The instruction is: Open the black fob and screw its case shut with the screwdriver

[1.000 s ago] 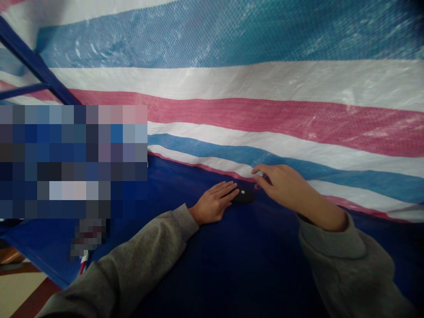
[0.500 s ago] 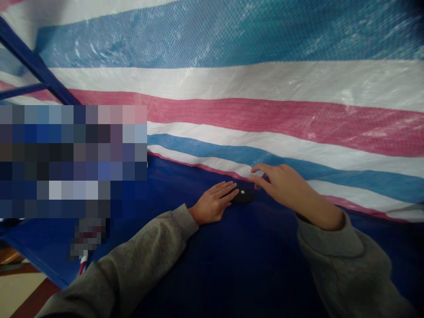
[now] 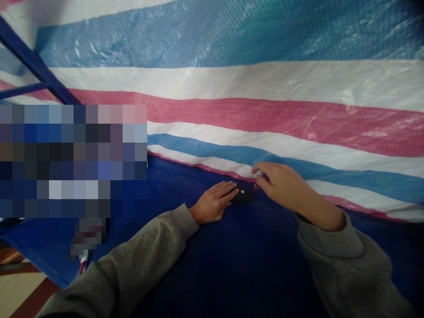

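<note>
My left hand [image 3: 213,202] rests on the left end of a black, oval, flattish object [image 3: 245,195] with a pale round dot on top. Its fingers stretch over the top edge and the thumb lies along the near side. Just right of that object, my right hand [image 3: 281,183] is bent at the wrist, index finger and thumb curled toward each other. Between them shows a bit of a small clear object [image 3: 261,174], with a reddish spot below it. Most of it is hidden by the fingers, so its kind is unclear.
A dark blue sheet [image 3: 205,260] lies under both hands. Behind it rises a red, white and blue striped tarp [image 3: 258,112]. Blue frame bars [image 3: 46,81] stand at upper left. A pixelated block covers the left side, and tiled floor [image 3: 20,291] shows at lower left.
The thumb of my right hand has shifted slightly right, and less of the small clear object shows. My left hand and the black oval object stay put.
</note>
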Demonstrator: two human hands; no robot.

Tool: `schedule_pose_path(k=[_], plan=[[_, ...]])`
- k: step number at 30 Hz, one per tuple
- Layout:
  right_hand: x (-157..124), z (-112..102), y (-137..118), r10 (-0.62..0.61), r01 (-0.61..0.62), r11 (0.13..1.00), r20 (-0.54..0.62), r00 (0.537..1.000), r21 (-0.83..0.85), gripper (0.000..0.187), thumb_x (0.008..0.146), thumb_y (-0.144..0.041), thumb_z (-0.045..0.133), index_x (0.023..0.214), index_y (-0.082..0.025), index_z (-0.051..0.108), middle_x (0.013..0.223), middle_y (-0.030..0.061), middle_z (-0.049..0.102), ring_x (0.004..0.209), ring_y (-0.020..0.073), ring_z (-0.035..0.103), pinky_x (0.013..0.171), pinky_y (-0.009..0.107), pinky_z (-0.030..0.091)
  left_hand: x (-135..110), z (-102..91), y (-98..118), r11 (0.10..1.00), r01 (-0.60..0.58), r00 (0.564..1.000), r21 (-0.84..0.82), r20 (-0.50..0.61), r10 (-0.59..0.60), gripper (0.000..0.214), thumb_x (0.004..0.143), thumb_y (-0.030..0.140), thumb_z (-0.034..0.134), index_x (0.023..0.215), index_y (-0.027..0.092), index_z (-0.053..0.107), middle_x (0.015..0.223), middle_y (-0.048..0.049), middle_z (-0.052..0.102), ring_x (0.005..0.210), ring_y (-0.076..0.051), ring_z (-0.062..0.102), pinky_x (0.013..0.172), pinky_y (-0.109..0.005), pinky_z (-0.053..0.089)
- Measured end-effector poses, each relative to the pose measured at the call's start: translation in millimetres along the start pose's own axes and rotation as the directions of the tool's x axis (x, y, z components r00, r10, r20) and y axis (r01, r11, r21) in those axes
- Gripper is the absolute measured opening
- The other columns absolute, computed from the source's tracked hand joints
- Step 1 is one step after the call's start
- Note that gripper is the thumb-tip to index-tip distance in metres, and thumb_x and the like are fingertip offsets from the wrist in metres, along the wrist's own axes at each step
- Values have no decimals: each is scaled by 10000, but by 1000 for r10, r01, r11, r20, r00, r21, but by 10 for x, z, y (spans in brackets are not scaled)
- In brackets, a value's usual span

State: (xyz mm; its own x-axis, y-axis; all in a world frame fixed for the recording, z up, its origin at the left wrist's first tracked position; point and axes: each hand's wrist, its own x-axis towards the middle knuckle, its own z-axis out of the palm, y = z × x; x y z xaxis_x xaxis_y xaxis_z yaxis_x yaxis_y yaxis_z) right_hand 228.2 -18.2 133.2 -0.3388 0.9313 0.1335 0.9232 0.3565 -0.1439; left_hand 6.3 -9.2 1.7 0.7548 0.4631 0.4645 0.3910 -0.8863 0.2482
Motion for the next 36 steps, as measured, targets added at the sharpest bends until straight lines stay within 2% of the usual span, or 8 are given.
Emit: schedule_pose_path(k=[12, 19, 23, 29, 36], plan=[[4, -8, -6, -19, 20, 999, 16, 1000, -25, 244, 894, -206, 397, 965, -194, 630, 918, 73, 732, 842, 226, 672, 744, 318, 428, 6, -8, 2, 1000, -1, 1000, -3, 6, 1, 504, 942, 181, 451, 1440, 167, 377, 1453, -135, 468, 1412, -237, 366, 1146, -486, 372], [2, -3, -8, 17, -13, 994, 39, 999, -110, 269, 938, -267, 376, 985, -200, 633, 791, 69, 722, 748, 229, 675, 655, 313, 388, 5, -8, 4, 1000, -7, 1000, 15, 4, 7, 473, 944, 181, 454, 1413, 143, 415, 1446, -137, 477, 1408, -239, 373, 1157, -469, 365], [-10, 5, 16, 5, -1, 983, 22, 1000, -181, 303, 964, -304, 356, 1016, -197, 635, 775, 79, 725, 721, 236, 678, 636, 316, 376, 2, 2, 0, 1000, -10, 1000, 3, 4, 10, 488, 939, 173, 457, 1424, 164, 401, 1457, -127, 466, 1412, -241, 367, 1152, -488, 368], [-23, -16, 0, -8, 7, 985, -2, 1000, -173, 320, 978, -351, 359, 989, -215, 648, 695, 57, 714, 673, 224, 671, 608, 306, 362, -2, 9, -2, 1000, -17, 1000, 9, -6, 17, 488, 935, 162, 459, 1420, 159, 404, 1453, -128, 469, 1407, -243, 374, 1153, -488, 368], [4, -31, -37, 45, -35, 983, 53, 998, -179, 340, 980, -371, 366, 1001, -219, 669, 770, 72, 743, 746, 245, 690, 641, 320, 382, 2, -1, 1, 1000, -24, 1000, 15, -5, 24, 475, 937, 162, 465, 1409, 132, 423, 1439, -142, 484, 1406, -239, 374, 1160, -464, 359]])
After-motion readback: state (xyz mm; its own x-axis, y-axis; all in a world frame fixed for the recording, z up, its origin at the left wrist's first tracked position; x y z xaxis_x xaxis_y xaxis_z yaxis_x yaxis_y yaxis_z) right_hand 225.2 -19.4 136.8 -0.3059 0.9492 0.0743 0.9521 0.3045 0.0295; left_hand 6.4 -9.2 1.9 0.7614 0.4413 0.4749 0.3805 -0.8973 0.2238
